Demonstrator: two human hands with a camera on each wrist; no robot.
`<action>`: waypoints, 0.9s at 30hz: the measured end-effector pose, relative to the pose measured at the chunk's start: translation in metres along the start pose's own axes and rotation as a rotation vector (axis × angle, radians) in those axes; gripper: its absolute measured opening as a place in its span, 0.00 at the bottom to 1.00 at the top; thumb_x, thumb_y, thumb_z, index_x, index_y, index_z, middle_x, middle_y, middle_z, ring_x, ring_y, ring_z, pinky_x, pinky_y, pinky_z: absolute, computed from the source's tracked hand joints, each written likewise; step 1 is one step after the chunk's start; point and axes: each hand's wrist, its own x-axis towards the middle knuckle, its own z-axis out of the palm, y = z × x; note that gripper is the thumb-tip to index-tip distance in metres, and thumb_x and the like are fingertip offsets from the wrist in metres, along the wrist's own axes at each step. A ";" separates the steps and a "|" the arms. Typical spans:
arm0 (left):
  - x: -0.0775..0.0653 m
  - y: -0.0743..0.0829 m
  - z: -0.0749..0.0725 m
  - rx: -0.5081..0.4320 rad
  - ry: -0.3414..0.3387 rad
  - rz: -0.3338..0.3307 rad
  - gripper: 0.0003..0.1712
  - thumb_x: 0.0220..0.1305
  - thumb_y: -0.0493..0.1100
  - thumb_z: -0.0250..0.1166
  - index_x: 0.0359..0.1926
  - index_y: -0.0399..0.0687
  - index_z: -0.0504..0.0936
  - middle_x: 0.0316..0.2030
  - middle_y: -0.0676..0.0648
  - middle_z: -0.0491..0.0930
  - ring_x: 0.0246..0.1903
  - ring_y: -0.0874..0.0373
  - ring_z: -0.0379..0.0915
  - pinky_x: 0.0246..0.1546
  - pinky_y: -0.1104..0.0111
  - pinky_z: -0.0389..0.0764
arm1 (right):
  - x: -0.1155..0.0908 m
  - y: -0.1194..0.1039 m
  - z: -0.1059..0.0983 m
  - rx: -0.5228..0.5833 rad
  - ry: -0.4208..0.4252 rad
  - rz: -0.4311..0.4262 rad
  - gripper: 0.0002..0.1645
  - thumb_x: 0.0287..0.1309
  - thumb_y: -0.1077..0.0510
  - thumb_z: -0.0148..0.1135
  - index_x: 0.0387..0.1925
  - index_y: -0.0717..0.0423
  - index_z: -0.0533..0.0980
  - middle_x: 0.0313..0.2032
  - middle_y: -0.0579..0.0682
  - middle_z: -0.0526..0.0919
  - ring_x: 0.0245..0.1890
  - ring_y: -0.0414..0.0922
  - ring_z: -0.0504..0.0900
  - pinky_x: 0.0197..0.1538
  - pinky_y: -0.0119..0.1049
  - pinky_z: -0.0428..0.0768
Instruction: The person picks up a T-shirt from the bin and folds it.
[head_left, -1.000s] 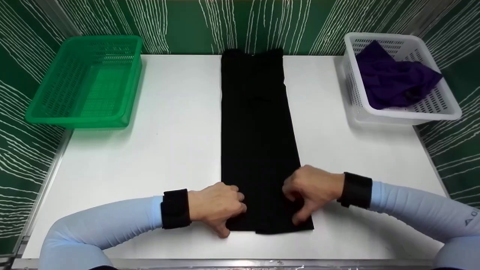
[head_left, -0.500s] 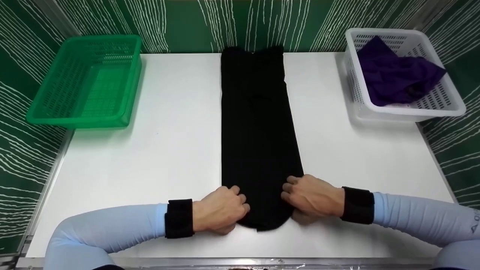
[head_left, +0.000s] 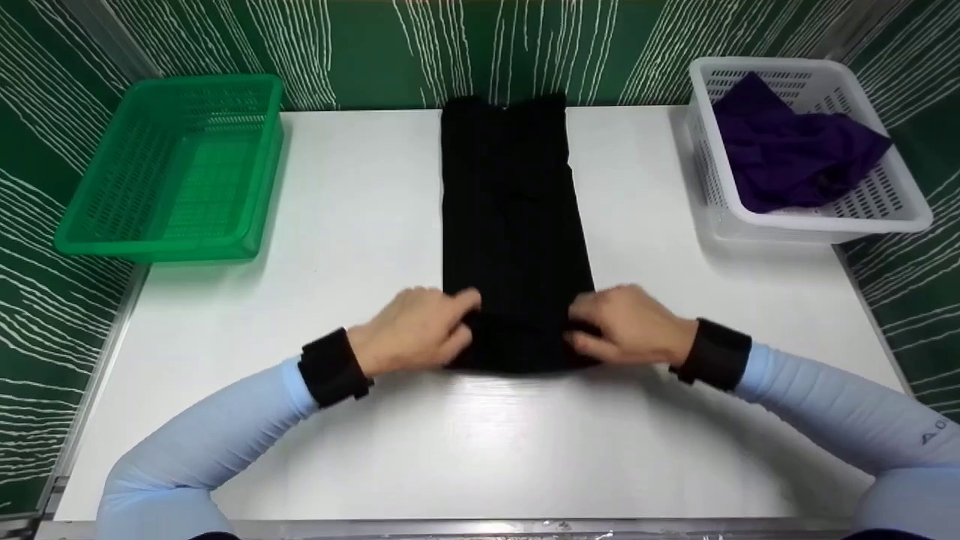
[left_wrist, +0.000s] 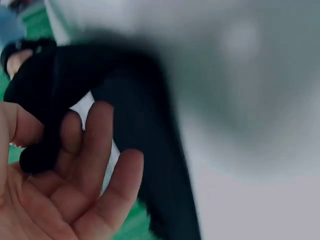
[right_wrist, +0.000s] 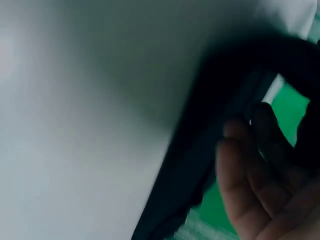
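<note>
A long black garment [head_left: 510, 217] lies lengthwise down the middle of the white table [head_left: 360, 225], its near end doubled back over itself. At the left side of that fold, my left hand [head_left: 412, 330] pinches the cloth; the left wrist view shows the black fabric [left_wrist: 40, 155] tucked between thumb and fingers. On the opposite side my right hand [head_left: 634, 322] grips the other corner, its thumb mostly out of sight. Both wrist views have the raised fabric [right_wrist: 280, 55] arching up from the flat part.
A green plastic basket [head_left: 154, 250] stands at the back left. To the back right is a white basket [head_left: 814, 67] with a crumpled purple cloth [head_left: 802, 150] in it. Green walls with white streaks [head_left: 375, 52] enclose the table's back and sides.
Both hands have taken hold of the garment's near corners and carried that end away from the table's front edge, folding it over. The garment now looks shorter.
</note>
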 end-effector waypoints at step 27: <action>0.126 -0.124 -0.008 0.142 0.147 -0.491 0.15 0.74 0.33 0.58 0.58 0.38 0.81 0.47 0.35 0.87 0.45 0.41 0.87 0.44 0.53 0.89 | 0.107 0.148 0.007 0.054 0.172 0.592 0.14 0.75 0.60 0.62 0.57 0.61 0.81 0.51 0.63 0.88 0.52 0.61 0.87 0.57 0.58 0.83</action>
